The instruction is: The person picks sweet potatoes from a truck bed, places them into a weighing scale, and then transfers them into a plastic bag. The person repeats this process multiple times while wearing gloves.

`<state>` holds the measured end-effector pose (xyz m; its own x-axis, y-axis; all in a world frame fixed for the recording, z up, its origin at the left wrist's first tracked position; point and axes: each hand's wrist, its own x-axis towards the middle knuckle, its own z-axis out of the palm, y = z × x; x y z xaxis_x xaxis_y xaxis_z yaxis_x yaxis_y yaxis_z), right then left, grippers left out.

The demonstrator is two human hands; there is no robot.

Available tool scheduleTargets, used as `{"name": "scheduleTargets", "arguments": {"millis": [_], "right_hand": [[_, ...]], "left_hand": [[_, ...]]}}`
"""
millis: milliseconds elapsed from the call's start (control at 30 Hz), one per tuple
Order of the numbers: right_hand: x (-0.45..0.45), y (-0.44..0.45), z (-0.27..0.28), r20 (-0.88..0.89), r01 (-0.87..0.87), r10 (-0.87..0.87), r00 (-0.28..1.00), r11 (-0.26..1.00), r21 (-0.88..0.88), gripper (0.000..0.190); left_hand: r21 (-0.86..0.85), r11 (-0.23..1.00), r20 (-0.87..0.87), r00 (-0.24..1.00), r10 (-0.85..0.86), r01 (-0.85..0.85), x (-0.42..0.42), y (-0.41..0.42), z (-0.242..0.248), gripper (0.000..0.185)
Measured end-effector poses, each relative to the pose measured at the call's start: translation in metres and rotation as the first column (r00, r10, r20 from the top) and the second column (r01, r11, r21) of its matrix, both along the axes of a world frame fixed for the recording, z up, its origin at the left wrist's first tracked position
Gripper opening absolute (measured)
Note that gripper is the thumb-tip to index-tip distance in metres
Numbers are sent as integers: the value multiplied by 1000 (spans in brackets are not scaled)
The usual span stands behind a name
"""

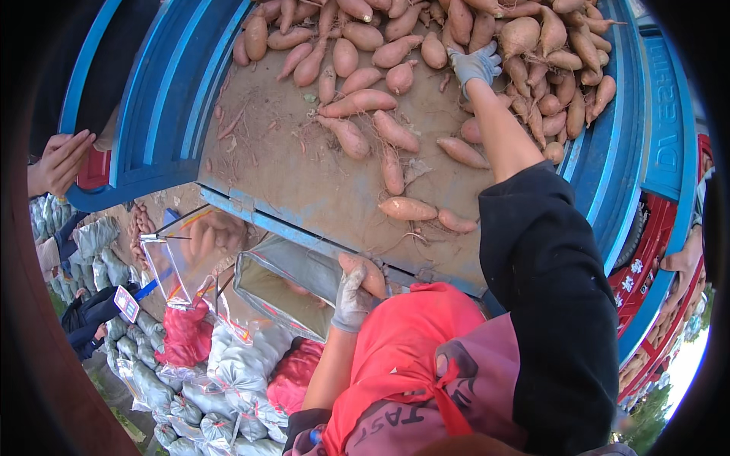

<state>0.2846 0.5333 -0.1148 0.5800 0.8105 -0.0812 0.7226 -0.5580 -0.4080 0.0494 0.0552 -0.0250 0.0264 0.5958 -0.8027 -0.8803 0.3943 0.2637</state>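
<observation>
My left hand [352, 302], in a pale, soiled work glove, holds a sweet potato [364, 275] near my waist, just past the edge of the truck bed. Stretched out across the bed, my right hand [475, 64] in a light grey glove touches the edge of a big heap of sweet potatoes [520, 35]; its fingertips are partly lost among them, and whether it grips one I cannot tell. Loose sweet potatoes [358, 103] lie scattered over the dirty bed floor [274, 154]. Beside my left hand an open grey woven sack [285, 285] has some sweet potatoes inside.
Blue metal side walls [165, 85] flank the bed. Another person's hand [63, 162] rests on the left rail, and another's hand [684, 256] is at the far right. Below left are clear bags on a frame [177, 268], filled bags [245, 353] and red sacks [185, 333].
</observation>
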Motion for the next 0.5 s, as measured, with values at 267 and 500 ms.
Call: {"name": "scheduleTargets", "arguments": {"millis": [267,500], "right_hand": [[38,1,-1,-101,-200,198,975,980,-13,92],[44,-33,38,40,-561,587,809,790,-246,61]], "left_hand": [[65,995,-37,997,-75,77,1,5,-4,39],[43,997,-85,994,-64,68,1,1,-13,38]]}}
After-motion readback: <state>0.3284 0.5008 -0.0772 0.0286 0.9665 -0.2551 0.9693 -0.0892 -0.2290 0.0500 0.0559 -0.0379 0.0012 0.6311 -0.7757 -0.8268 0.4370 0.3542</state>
